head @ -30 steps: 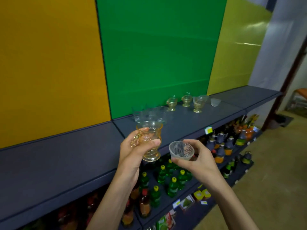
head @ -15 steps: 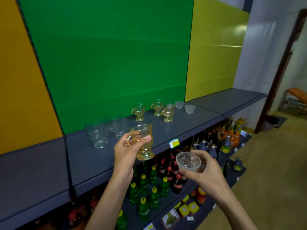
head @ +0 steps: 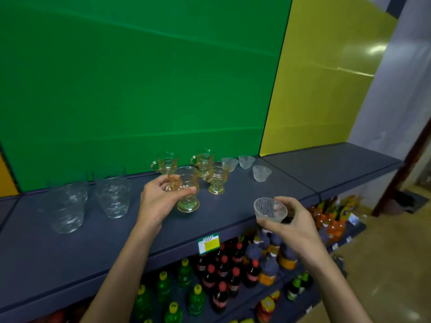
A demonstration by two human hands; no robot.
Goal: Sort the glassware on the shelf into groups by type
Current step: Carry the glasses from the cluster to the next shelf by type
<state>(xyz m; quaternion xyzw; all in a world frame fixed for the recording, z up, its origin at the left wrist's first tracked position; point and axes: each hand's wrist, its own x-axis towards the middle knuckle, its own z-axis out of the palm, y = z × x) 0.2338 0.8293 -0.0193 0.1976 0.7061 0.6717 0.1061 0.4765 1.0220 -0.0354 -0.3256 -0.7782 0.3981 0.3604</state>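
Observation:
My left hand (head: 158, 198) grips an amber footed glass mug (head: 187, 190) whose base is at or just above the dark grey shelf (head: 233, 206), in front of three more amber mugs (head: 215, 179). My right hand (head: 295, 223) holds a small clear ribbed glass bowl (head: 270, 209) out past the shelf's front edge. Three matching small bowls (head: 261, 173) stand at the back right of the mugs. Clear tumblers (head: 113, 198) stand in a group on the left.
The shelf runs on to the right (head: 331, 164) below a yellow panel. A price tag (head: 208, 243) hangs on the front edge. Lower shelves hold green, dark and orange bottles (head: 221, 273). Tan floor lies at right.
My view has swung right and closer to the shelf. My left hand has carried the amber mug forward and down beside the other mugs. My right hand still holds the small bowl.

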